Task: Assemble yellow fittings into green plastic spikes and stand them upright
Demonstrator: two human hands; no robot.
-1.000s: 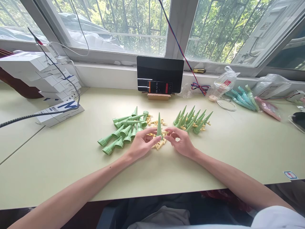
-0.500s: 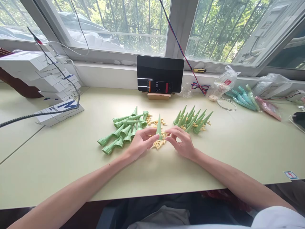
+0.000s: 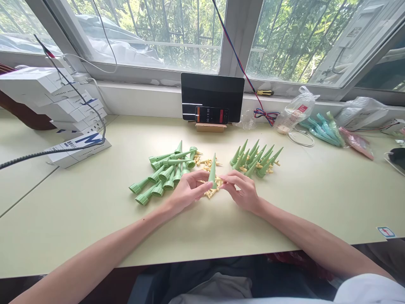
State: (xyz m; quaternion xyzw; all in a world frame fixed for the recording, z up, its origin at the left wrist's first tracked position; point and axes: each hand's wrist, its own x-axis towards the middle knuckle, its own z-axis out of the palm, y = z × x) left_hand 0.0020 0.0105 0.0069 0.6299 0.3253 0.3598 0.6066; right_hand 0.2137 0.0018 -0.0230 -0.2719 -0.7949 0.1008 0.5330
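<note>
My left hand point(image 3: 193, 188) pinches a green plastic watering spike point(image 3: 213, 173) near its wide base, with the point upward and leaning slightly right. Close to the base on the right, my right hand point(image 3: 242, 190) has its thumb and fingertips together on a small yellow plastic valve point(image 3: 221, 180), mostly hidden by the fingers. Whether the valve touches the spike I cannot tell. Loose yellow valves point(image 3: 210, 193) lie in a pile below and behind both hands. Left of my left hand is a heap of green spikes point(image 3: 164, 174), several with open ends facing me.
Several green spikes with yellow valves fitted point(image 3: 255, 158) stand in a group at the right. Behind the pile a phone point(image 3: 211, 115) showing a timer leans on a black tablet point(image 3: 212, 90). White boxes point(image 3: 79, 147) are at the left, plastic bags point(image 3: 297, 110) at the back right.
The spike has shifted slightly right and its tip now leans right. My right hand's thumb and fingertips have come closer together beside it.
</note>
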